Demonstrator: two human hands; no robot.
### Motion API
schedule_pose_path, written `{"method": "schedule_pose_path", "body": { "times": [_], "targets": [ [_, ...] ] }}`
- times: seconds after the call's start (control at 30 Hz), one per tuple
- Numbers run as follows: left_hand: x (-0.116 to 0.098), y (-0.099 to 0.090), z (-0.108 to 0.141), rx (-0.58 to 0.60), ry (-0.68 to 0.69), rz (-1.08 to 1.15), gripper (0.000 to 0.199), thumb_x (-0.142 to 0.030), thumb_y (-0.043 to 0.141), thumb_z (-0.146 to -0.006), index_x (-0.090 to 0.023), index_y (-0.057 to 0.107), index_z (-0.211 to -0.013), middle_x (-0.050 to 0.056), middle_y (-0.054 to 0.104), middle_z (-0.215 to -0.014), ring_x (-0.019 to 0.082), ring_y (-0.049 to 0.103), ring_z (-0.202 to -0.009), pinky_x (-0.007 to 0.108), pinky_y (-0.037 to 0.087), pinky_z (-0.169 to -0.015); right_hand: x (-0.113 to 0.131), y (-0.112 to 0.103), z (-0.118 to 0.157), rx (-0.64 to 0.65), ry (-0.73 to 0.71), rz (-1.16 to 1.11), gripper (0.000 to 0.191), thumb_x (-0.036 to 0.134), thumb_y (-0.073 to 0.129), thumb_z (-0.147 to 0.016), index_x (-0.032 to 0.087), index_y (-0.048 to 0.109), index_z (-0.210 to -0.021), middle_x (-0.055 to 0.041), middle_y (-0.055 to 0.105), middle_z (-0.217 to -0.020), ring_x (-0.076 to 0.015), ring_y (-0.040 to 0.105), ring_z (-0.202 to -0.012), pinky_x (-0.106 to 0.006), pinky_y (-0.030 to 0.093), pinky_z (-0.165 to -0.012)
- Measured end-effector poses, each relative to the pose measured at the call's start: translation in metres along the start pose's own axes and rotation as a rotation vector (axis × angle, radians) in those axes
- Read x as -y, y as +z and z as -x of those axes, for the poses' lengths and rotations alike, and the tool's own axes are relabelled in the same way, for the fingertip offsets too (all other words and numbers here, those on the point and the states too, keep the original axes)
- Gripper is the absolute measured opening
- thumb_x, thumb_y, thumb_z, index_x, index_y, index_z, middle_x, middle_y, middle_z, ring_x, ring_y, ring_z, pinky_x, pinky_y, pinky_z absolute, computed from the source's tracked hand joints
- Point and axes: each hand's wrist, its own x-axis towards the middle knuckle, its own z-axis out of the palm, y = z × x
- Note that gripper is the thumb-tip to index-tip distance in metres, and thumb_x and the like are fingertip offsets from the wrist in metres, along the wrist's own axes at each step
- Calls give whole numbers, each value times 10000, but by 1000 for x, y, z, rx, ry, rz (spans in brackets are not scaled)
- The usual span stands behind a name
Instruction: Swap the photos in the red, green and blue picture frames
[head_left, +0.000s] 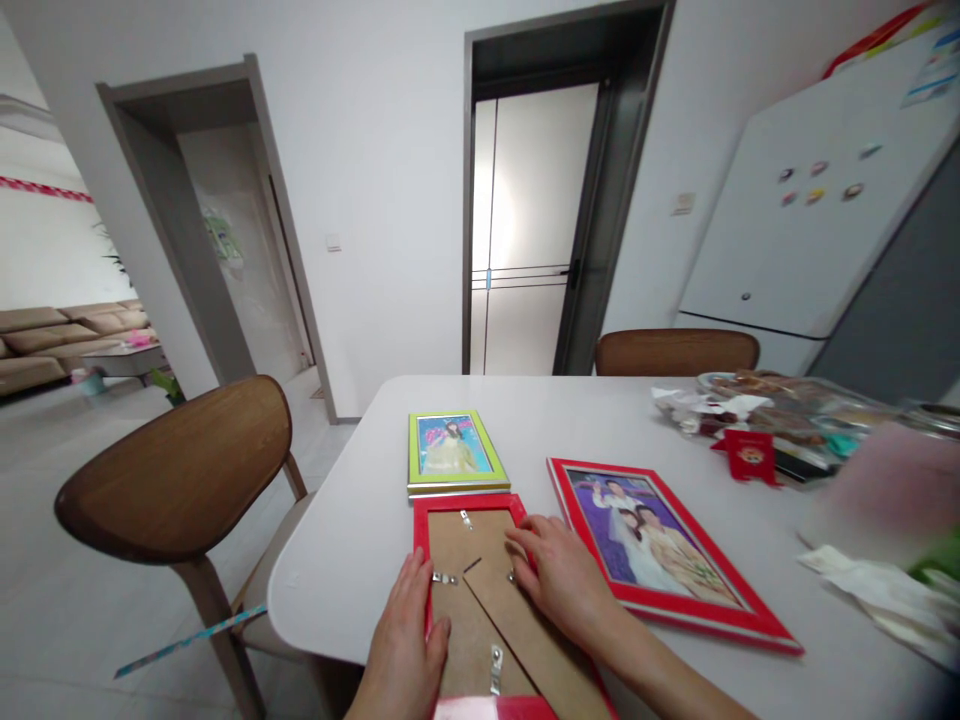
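A red picture frame [422, 522] lies face down on the white table, showing its brown backing board [480, 545] with metal clips and a diagonal stand leg. My left hand [409, 630] holds the left edge of this frame, its thumb toward the backing. On the opposite edge, my right hand [566, 580] grips with bent fingers near a small metal clip [511, 577]. Right of it rests another red picture frame [720, 600], face up with a photo of people. A yellow-green picture frame [495, 465], also face up, lies just beyond the face-down one.
The white table [337, 560] has a rounded left corner. Wooden chairs stand at its left [187, 460] and far side [675, 352]. At the right are a red booklet [750, 455], crumpled tissue, plastic bags and a blurred pinkish container [885, 490]. A refrigerator [817, 240] stands behind.
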Motion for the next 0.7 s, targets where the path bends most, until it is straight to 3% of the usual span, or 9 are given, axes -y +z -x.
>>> {"method": "schedule_pose_path", "body": {
  "times": [0.1, 0.3, 0.43, 0.57, 0.7],
  "targets": [
    [-1, 0, 0, -16, -11, 17, 481, -154, 460, -682, -78, 467, -1157, 155, 402, -1273, 243, 352, -1182, 418, 280, -987, 12, 7, -17, 4, -54, -22, 266, 184, 395, -779, 193, 609, -937, -68, 566, -900, -182, 475, -863, -277, 348, -751],
    [-1, 0, 0, 0, -31, 76, 476, -167, 472, -684, -139, 472, -1160, 111, 401, -1284, 221, 338, -1193, 392, 268, -997, 25, 32, -43, 15, -1, 3, 254, 218, 392, -792, 171, 631, -865, -93, 551, -882, -202, 463, -829, -306, 341, -704],
    [0, 2, 0, -21, -31, 76, 482, -167, 466, -691, -134, 459, -1171, 112, 401, -1285, 222, 341, -1191, 392, 264, -999, 25, 35, -44, 20, -9, 7, 259, 237, 423, -783, 230, 609, -964, -78, 545, -910, -206, 453, -855, -306, 332, -699],
    [4, 4, 0, -24, -6, 36, 493, -158, 436, -712, -92, 417, -1200, 138, 378, -1295, 227, 335, -1194, 404, 269, -996, 29, 30, -37, 21, -30, -2, 257, 253, 438, -778, 215, 595, -978, -75, 547, -920, -203, 454, -860, -309, 333, -711],
    [7, 5, 1, -30, -5, 35, 501, -150, 437, -710, -94, 406, -1206, 133, 380, -1295, 219, 336, -1194, 400, 271, -995, 42, 25, -24, 75, -153, -79, 183, 323, 506, -746, 228, 626, -845, -36, 545, -935, -179, 460, -871, -287, 333, -743]
  ]
}}
